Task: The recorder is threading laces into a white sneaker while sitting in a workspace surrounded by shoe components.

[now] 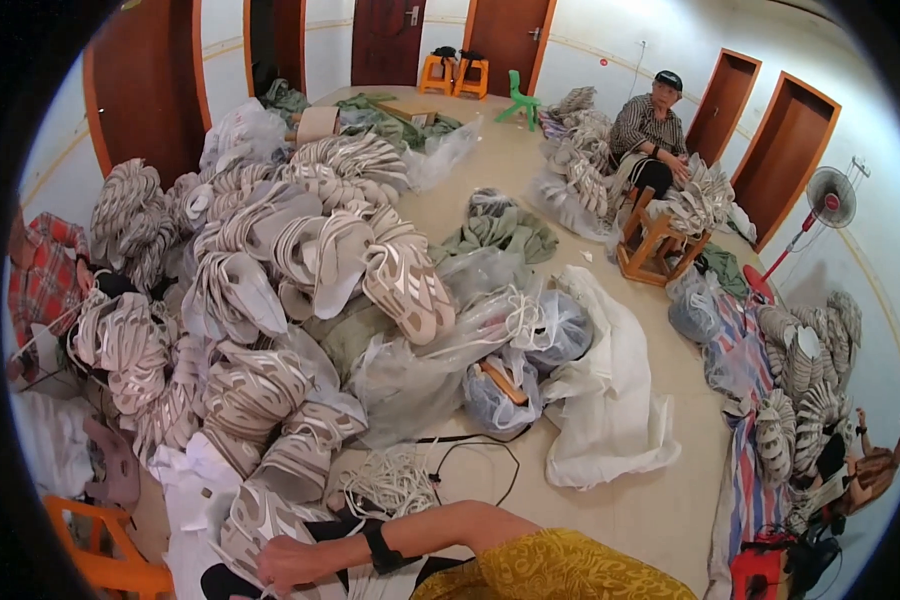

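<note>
At the lower edge my right hand (295,564) is closed, its fingers curled downward, with a dark band on the wrist. It sits against a beige and white shoe upper (255,525) lying over dark cloth. What the fingers pinch is hidden below the hand. My left hand does not show. Just beyond my forearm lies a tangled heap of white shoelaces (390,480). Bundles of stacked shoe uppers (253,400) lean close to the hand on the left, and white sheeting (195,510) is under them.
A large pile of shoe uppers (410,290) fills the left. Plastic bags (560,330), a white sack (610,420) and a black cable (515,470) lie on the floor. An orange stool (110,550) stands at lower left. Other people (650,130) sit around, near a fan (830,195).
</note>
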### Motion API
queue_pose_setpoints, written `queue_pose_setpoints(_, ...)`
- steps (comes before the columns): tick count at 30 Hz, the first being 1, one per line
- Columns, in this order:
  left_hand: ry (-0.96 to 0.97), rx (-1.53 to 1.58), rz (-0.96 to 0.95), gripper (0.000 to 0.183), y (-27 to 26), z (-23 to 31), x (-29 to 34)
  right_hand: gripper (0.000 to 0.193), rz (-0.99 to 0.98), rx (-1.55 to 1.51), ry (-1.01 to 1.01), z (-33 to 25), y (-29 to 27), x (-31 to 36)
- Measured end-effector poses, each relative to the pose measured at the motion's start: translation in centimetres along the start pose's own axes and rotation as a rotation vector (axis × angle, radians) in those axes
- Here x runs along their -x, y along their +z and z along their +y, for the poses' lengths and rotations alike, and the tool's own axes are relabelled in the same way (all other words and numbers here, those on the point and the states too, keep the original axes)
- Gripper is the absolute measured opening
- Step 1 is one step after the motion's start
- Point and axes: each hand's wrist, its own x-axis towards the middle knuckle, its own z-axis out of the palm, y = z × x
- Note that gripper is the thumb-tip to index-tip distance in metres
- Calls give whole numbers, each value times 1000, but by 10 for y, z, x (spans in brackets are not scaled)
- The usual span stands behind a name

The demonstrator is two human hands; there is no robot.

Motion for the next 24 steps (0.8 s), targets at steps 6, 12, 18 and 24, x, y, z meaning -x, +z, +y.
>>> queue_pose_setpoints(6, 0, 201, 73, 23, 38, -80, -13, 17, 35, -210, -170, 27, 20, 5)
queue_pose_setpoints(12, 286, -73, 108, 55, 67, -47, 0, 11, -89, 244, -285, 18, -28, 7)
queue_pose_setpoints(18, -32, 373, 68, 41, 60, -47, 0, 1, -41, 98, -624, -72, -47, -67)
queue_pose_setpoints(24, -52, 584, 220, 22, 48, -57, -12, 20, -81, -178, -588, -120, -53, -88)
